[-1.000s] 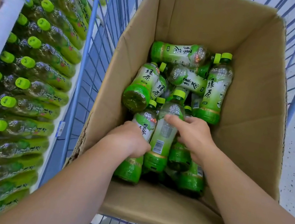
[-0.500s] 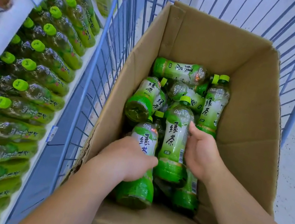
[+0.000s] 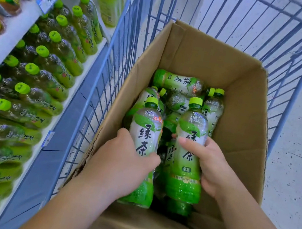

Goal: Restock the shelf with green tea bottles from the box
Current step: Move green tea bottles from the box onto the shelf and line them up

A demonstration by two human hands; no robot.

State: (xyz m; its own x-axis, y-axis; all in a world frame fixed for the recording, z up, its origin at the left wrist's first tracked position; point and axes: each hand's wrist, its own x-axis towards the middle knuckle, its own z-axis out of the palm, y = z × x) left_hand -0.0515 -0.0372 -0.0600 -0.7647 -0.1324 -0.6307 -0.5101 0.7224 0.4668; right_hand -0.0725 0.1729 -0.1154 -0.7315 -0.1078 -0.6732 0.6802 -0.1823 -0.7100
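**Over the box's near end: two bottles in hand, shelf to the left**

Item 1. Left bottle (image 3: 146, 133): green tea, cap pointing away from the person, base toward them, raised above the loose pile. The left hand (image 3: 120, 161) wraps its lower half from the left, fingers curled round it, thumb tip across the label.

Item 2. Right bottle (image 3: 190, 141): same kind, long axis parallel to item 1 and just beside it, not touching as far as can be seen. The right hand (image 3: 209, 164) grips its middle from the right, thumb laid across the label front.

Item 3. Box (image 3: 248, 102): cardboard, open, standing in a blue wire cart (image 3: 100, 78). More bottles lie on their sides toward its far end.

Item 4. Shelf (image 3: 93, 60): beyond the cart's left side, holding rows of like bottles (image 3: 54, 64).

Note, as judgement: the shelf lies left of both hands, past the cart's wire wall, so each bottle must clear the box's left edge and that wall. The left hand is nearer and would likely place first. Both forearms reach in from the near edge, wrists bent down.
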